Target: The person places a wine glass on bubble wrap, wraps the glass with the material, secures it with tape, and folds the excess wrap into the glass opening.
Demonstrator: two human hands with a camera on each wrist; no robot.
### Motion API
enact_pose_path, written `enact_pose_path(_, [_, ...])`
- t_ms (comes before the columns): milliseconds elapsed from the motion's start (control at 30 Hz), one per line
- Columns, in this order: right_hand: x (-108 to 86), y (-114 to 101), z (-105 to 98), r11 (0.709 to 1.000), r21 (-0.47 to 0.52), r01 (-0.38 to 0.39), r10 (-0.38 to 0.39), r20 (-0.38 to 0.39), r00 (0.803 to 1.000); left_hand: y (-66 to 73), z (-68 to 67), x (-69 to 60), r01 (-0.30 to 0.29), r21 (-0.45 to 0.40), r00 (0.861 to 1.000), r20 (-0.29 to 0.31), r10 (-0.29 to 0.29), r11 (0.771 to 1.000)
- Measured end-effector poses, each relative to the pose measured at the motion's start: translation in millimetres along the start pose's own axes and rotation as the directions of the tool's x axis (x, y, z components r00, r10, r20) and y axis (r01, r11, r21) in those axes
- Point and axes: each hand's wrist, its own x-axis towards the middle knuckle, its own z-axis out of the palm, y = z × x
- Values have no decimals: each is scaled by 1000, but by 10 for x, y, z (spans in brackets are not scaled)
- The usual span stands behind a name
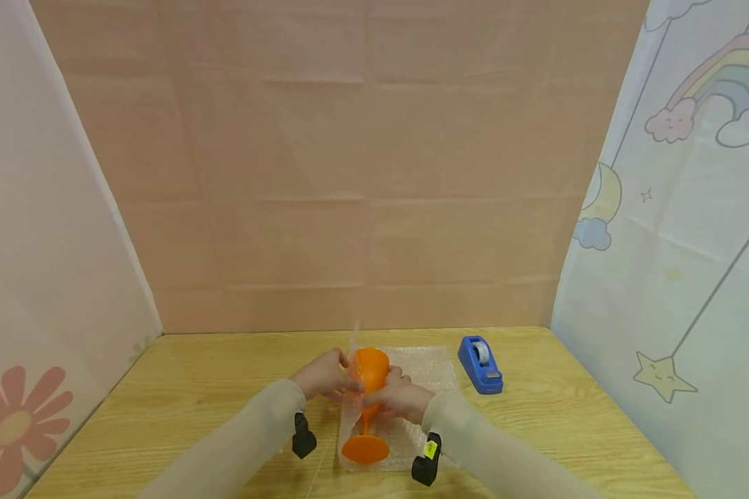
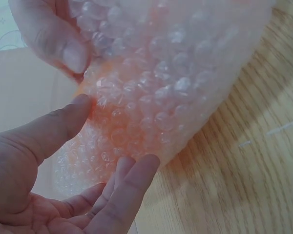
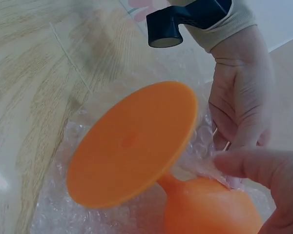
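An orange goblet (image 1: 372,367) lies at a slant on a sheet of bubble wrap (image 1: 433,367), its bowl away from the body and its round base (image 3: 132,146) near. My left hand (image 1: 326,374) holds the raised left part of the wrap against the bowl; in the left wrist view its thumb and fingertips press on the bubbles (image 2: 136,112). My right hand (image 1: 406,400) grips the bowl from the right, with the thumb (image 3: 244,163) at the wrap's edge. The wrap hides part of the bowl, and some right fingers are out of sight behind it.
On the wooden table (image 1: 225,374), a blue tape dispenser (image 1: 482,367) with a roll of tape stands to the right, beyond the wrap. A plain hanging cloth (image 1: 362,173) closes the back, and patterned cloths flank both sides.
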Motion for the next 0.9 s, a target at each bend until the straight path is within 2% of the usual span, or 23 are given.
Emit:
enact_pose_path(67, [3, 0, 11, 1000, 12, 4, -4, -9, 1000, -69, 83, 154, 88, 57, 995, -56, -85, 994])
enact_pose_path(100, [5, 1, 15, 1000, 19, 4, -4, -9, 1000, -83, 115, 202, 125, 65, 989, -92, -119, 990])
enact_pose_path(133, [4, 0, 20, 1000, 25, 10, -10, -14, 1000, -79, 115, 214, 139, 66, 987, -95, -132, 988])
enact_pose_path(200, [4, 1, 26, 1000, 22, 9, -9, -21, 1000, -85, 111, 225, 143, 63, 986, -93, -137, 988])
enact_pose_path(233, [2, 0, 28, 1000, 13, 7, -6, -26, 1000, -91, 95, 215, 127, 57, 990, -76, -123, 990])
enact_pose_path(433, [-7, 0, 38, 1000, -5, 3, -3, -54, 999, -66, 42, 169, 112, -34, 993, -32, -113, 993])
enact_pose_path(633, [-5, 14, 47, 1000, -24, 0, -2, -68, 998, -105, 31, 167, 131, -89, 990, -39, -135, 987])
enact_pose_path(800, [9, 44, 60, 999, -45, -13, 9, -76, 997, -161, 81, 219, 174, -118, 979, -85, -184, 978])
enact_pose_path(833, [13, 48, 61, 998, -54, -15, 11, -79, 997, -161, 90, 213, 175, -123, 978, -92, -187, 977])
enact_pose_path(900, [16, 51, 62, 997, -69, -21, 15, -83, 996, -163, 77, 163, 141, -112, 984, -90, -151, 984])
